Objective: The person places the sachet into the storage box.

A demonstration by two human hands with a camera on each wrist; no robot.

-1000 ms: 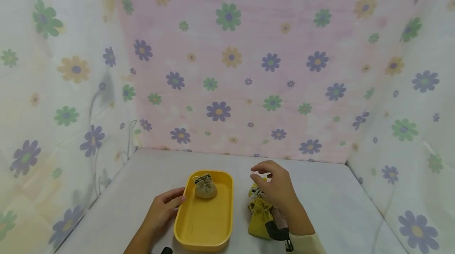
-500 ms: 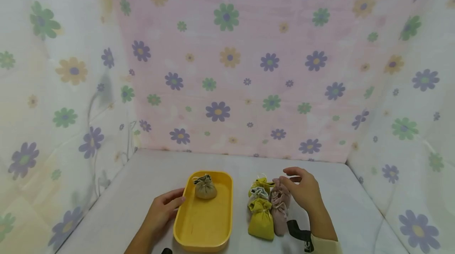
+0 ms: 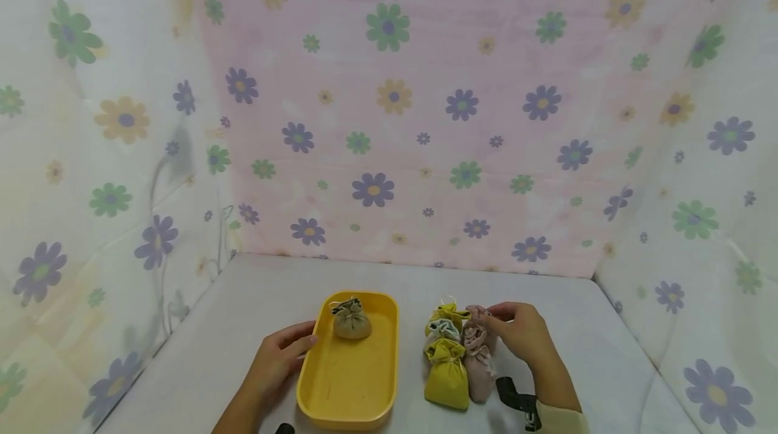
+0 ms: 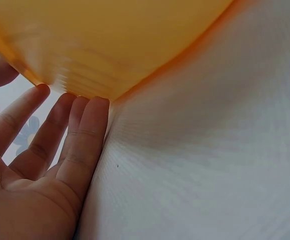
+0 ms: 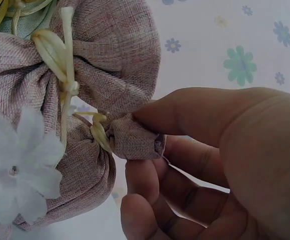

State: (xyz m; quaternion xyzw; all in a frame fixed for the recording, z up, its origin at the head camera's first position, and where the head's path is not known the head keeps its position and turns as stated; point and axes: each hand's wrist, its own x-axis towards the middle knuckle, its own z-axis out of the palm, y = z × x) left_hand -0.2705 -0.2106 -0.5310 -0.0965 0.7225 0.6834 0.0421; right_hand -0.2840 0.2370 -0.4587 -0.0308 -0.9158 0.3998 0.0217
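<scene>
A yellow tray (image 3: 322, 380) lies on the white table with an olive drawstring pouch (image 3: 351, 320) at its far end. My left hand (image 3: 286, 351) rests with straight fingers (image 4: 82, 132) against the tray's left rim (image 4: 109, 60). Right of the tray stands a cluster of small pouches: yellow-green (image 3: 448, 314), pale blue-grey (image 3: 440, 330), mustard (image 3: 446, 374) and two pink ones (image 3: 480, 366). My right hand (image 3: 487, 316) pinches the gathered top of the far pink pouch (image 5: 134, 137) between thumb and fingers. A nearer pink pouch (image 5: 29, 95) carries a white flower.
Flowered cloth walls (image 3: 389, 117) close in the table on the left, back and right. The white tabletop (image 3: 273, 279) stretches behind the tray and pouches. A dark wrist strap (image 3: 516, 397) shows on my right arm.
My right hand has moved right from above the left pouches, come down and taken the pink pouch's top in a pinch. The left hand and tray have stayed put.
</scene>
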